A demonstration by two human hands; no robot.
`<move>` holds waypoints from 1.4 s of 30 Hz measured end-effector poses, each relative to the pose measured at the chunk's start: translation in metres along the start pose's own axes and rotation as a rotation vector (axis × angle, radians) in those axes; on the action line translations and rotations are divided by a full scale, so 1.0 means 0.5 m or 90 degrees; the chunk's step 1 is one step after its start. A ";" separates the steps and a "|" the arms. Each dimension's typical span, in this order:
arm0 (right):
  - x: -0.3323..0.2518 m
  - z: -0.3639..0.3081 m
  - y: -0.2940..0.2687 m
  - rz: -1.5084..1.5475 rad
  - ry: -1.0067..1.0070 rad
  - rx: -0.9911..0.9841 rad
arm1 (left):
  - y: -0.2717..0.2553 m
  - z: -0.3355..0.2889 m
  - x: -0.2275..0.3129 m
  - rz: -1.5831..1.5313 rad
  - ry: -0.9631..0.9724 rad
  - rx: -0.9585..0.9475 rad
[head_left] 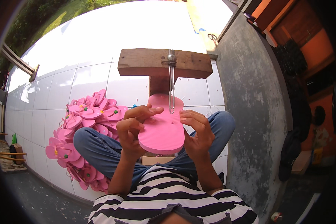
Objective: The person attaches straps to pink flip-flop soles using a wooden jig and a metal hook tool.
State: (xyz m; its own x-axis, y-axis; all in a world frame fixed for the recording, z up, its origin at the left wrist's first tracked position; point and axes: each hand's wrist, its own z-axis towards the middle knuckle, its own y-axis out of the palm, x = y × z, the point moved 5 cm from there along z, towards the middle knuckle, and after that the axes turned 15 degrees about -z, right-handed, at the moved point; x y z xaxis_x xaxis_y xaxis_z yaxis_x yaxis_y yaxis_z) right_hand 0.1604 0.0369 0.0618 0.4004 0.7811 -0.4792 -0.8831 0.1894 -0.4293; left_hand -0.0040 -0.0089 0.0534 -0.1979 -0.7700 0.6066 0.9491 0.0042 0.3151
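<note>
Between my hands is a pink flip-flop sole [162, 130] with a ribbed top, its toe end pointing away from me. My left hand [132, 128] grips its left edge, thumb and fingers bent round it. On the opposite edge, my right hand [196, 128] holds it with the fingers on top. A long metal wire hook [171, 89] hangs from a wooden T-shaped stand [138, 62]; its looped tip lies over the sole's upper part. A small hole shows in the sole below the tip. The sole's underside is hidden.
A big heap of pink flip-flops [87, 115] with small flower trims lies on the white tiled floor [41, 123] at left. A grey concrete ledge [250, 97] runs along the right. Scissors [212, 37] lie at the far right. Cardboard [153, 160] lies between my legs.
</note>
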 end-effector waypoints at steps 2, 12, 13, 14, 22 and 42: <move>0.001 0.003 0.000 -0.004 0.002 0.002 | -0.005 0.006 -0.001 0.031 -0.006 -0.027; 0.004 0.026 0.008 0.053 0.057 0.056 | 0.016 0.055 -0.022 -0.047 0.048 -0.068; 0.001 0.029 0.005 0.041 0.053 0.052 | 0.018 0.056 -0.022 -0.058 0.045 -0.054; -0.001 0.029 0.003 0.028 0.050 0.047 | 0.018 0.057 -0.023 -0.069 0.040 -0.038; -0.003 0.031 0.004 0.017 0.076 0.026 | 0.014 0.066 -0.025 -0.006 0.016 -0.063; 0.100 0.023 0.130 -0.004 0.383 -0.065 | -0.034 0.142 -0.059 0.599 0.133 0.017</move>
State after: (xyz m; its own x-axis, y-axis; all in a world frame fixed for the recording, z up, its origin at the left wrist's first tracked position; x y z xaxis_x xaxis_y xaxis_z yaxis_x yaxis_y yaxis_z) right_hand 0.1204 0.0949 0.0189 0.4998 0.3015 -0.8120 -0.8643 0.1119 -0.4904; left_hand -0.0317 0.0592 0.0821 0.6913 -0.5422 0.4777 0.6906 0.6902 -0.2160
